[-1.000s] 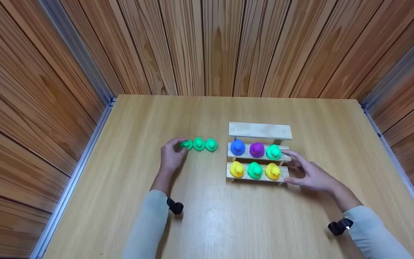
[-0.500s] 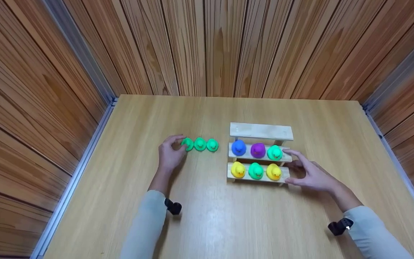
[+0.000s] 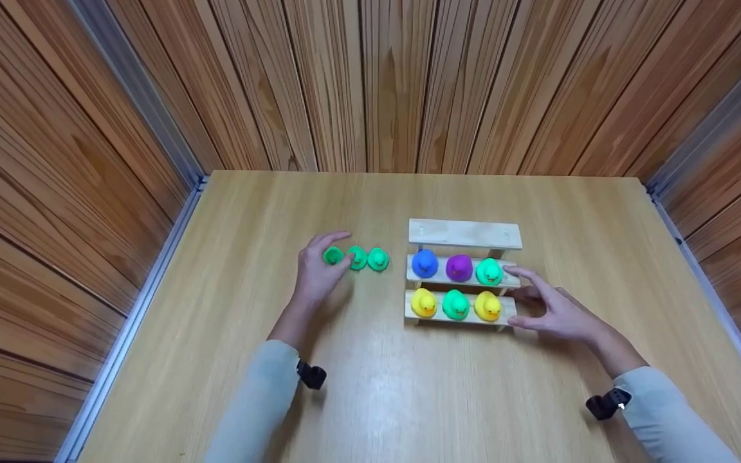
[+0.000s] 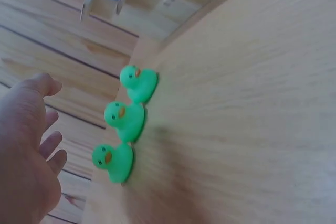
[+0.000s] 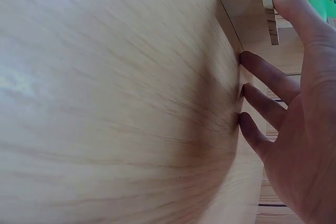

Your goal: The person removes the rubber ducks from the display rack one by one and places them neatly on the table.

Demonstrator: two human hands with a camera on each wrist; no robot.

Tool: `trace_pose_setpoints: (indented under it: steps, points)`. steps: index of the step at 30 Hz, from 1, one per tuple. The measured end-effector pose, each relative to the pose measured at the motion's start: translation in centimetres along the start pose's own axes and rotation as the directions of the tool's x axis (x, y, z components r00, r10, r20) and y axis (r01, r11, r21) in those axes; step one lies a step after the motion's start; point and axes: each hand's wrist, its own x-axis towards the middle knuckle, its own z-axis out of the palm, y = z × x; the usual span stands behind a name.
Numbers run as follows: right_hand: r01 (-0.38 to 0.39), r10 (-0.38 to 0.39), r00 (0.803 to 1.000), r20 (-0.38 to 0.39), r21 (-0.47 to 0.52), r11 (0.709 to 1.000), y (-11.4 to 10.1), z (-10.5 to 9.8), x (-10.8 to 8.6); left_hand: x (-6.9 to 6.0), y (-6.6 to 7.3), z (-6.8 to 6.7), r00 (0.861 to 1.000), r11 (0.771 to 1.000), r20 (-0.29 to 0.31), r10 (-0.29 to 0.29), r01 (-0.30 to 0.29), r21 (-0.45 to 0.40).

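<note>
Three green rubber ducks [image 3: 378, 259] stand side by side in a row left of a three-step wooden shelf [image 3: 466, 234]. Over the row is my left hand [image 3: 316, 273], thumb and index finger apart. In the left wrist view that hand [image 4: 23, 150] stays clear of the ducks [image 4: 125, 121] and holds nothing. My right hand [image 3: 554, 314] rests at the shelf's right end with fingers spread. The right wrist view has its thumb [image 5: 294, 11] touching the lowest step, other fingertips down on the table.
The middle step bears a blue duck [image 3: 425, 263], a purple duck [image 3: 459, 268] and a green duck [image 3: 489, 272]. On the lowest step, a green duck [image 3: 456, 305] sits between two yellow ducks [image 3: 424, 303]. Wood-panelled walls [image 3: 390, 83] surround the table [image 3: 370, 386].
My left hand has moved away from the leftmost green duck and shifted right over the row, its index finger reaching farther out. The right hand has stayed at the shelf.
</note>
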Motion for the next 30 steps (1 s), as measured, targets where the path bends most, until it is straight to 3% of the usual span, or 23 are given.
trace_pose_setpoints:
  steps: [13, 20, 24, 30]
  points:
    - [-0.001, 0.0, 1.0, -0.023, -0.033, 0.999, 0.0, 0.1, 0.0, -0.9, 2.1, 1.1, 0.995, 0.998, 0.072, 0.069, -0.069, 0.004]
    - [0.0, 0.0, 1.0, -0.002, -0.006, 1.0, 0.0, 0.0, 0.1, -1.4, 3.1, 2.1, 0.989, 0.998, 0.13, 0.066, -0.068, 0.006]
    - [-0.005, 0.005, 1.0, 0.002, -0.001, 1.0, 0.0, -0.1, 0.1, -1.3, 3.5, 2.8, 0.982, 0.995, 0.164, 0.092, -0.095, 0.012]
    - [-0.005, 0.005, 1.0, 0.006, 0.012, 1.0, 0.1, 0.0, 0.0, -1.1, 4.2, 3.8, 0.96, 0.984, 0.222, 0.172, -0.18, 0.014]
